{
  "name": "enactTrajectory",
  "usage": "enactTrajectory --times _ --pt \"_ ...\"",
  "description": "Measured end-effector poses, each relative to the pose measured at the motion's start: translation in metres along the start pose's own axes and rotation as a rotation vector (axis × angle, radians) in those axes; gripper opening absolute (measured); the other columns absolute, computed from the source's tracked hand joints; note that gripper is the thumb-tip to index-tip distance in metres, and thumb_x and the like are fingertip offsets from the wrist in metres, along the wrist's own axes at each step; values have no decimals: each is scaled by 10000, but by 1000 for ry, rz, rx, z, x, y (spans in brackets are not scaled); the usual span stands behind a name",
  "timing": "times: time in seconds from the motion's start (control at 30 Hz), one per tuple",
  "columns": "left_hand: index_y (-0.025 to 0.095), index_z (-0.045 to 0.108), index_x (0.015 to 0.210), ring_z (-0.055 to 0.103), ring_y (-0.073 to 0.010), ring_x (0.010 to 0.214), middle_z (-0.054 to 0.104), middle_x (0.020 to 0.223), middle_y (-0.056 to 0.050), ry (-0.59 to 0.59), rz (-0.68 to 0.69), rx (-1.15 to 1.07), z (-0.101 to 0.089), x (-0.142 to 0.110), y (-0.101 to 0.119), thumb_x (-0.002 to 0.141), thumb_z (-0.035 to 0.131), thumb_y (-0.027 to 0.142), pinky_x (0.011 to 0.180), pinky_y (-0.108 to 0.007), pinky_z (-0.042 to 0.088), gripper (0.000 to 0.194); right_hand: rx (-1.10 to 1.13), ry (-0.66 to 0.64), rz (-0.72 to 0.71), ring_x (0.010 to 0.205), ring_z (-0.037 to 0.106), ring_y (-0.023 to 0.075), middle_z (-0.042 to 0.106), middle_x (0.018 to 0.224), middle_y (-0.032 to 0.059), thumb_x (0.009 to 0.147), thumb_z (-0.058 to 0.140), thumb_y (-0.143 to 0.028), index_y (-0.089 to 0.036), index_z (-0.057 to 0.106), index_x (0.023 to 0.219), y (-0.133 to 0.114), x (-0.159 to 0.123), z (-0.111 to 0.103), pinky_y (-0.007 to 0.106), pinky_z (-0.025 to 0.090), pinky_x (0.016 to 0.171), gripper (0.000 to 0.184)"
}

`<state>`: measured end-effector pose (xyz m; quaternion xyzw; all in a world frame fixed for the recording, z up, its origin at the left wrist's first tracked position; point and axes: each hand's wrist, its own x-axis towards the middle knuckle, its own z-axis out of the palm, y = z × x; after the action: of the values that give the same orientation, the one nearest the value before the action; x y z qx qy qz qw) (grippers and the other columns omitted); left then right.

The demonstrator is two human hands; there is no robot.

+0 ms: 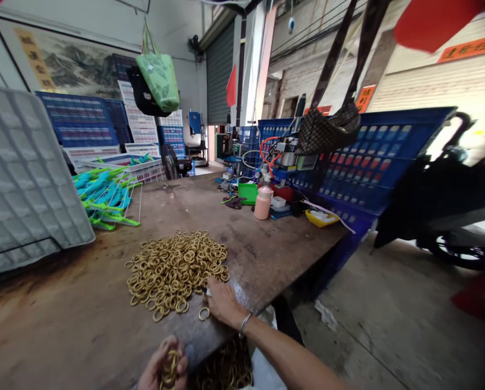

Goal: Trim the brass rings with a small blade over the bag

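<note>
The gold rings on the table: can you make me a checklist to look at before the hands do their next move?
1. Left hand has its rings tucked in: ok, several sit inside its curled fingers.
2. Right hand is at the pile: ok, it is at the near right edge.
3. Right hand holds a ring: cannot tell, its fingertips are partly hidden.
4. Every ring on the table is in the pile: not ok, a single ring lies apart, beside the right hand.
5. Pink bottle is upright and away from the pile: ok, it stands farther back.
</note>
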<state>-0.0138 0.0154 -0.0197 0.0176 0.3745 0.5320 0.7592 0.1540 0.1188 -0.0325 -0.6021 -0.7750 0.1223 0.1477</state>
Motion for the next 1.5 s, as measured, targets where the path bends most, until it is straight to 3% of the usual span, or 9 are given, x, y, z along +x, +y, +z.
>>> enactTrajectory --times 0.17,0.23,0.37,0.53,0.87,1.07,1.2,1.27,1.5 --pt "132 539 624 535 -100 522 574 635 -26 -26 46 -43 16 -17 -6 681 651 218 339 -138 297 152 307 67 63 667 522 128 587 726 23 780 394 -183 -171 515 799 -7 -7 -13 211 332 594 123" --pt "134 524 649 559 -108 539 581 641 -25 45 84 19 22 -21 -9 676 654 186 351 -140 320 142 457 108 33 639 503 119 563 689 -2 783 401 -221 -179 513 765 -14 -16 -17 207 344 599 121" --pt "161 514 764 533 -89 512 563 626 17 -25 241 219 34 -27 -18 650 692 282 354 -132 312 244 709 83 -3 593 501 114 539 613 -29 766 416 -234 -182 498 724 -31 -41 -28 213 363 596 106" --pt "182 508 928 439 -52 423 526 575 59 43 403 419 43 -31 -31 639 677 414 342 -126 265 408 895 57 -5 609 509 119 533 615 -33 759 438 -264 -186 469 720 -47 -64 -34 233 385 623 92" --pt "162 520 728 341 -38 358 450 497 70 105 533 555 33 -27 -33 650 633 495 341 -156 230 360 988 -22 14 588 459 104 484 605 -45 766 462 -321 -189 428 689 -57 -79 -27 226 378 599 156" --pt "172 540 642 344 -65 402 428 474 64 143 631 757 23 -30 -30 687 612 429 392 -176 256 271 825 -103 -59 567 420 95 474 634 -50 792 442 -307 -168 517 892 -52 -78 -41 212 334 554 187" --pt "171 600 601 390 -94 488 467 508 36 132 772 913 25 -35 -27 672 632 371 460 -191 308 215 718 -132 -131 597 412 93 460 625 -42 799 439 -299 -160 536 715 -51 -73 -41 210 311 569 189" --pt "169 594 598 381 -90 474 454 497 40 124 733 915 25 -34 -28 674 628 384 452 -192 306 230 727 -152 -107 588 408 90 448 602 -46 797 438 -289 -158 520 664 -50 -72 -37 206 306 562 203" --pt "177 517 754 333 -34 367 458 527 70 3 271 590 19 -32 -32 692 609 453 345 -148 193 297 847 -193 -28 558 416 85 463 572 -54 800 431 -282 -162 519 672 -43 -73 -25 196 314 547 197"
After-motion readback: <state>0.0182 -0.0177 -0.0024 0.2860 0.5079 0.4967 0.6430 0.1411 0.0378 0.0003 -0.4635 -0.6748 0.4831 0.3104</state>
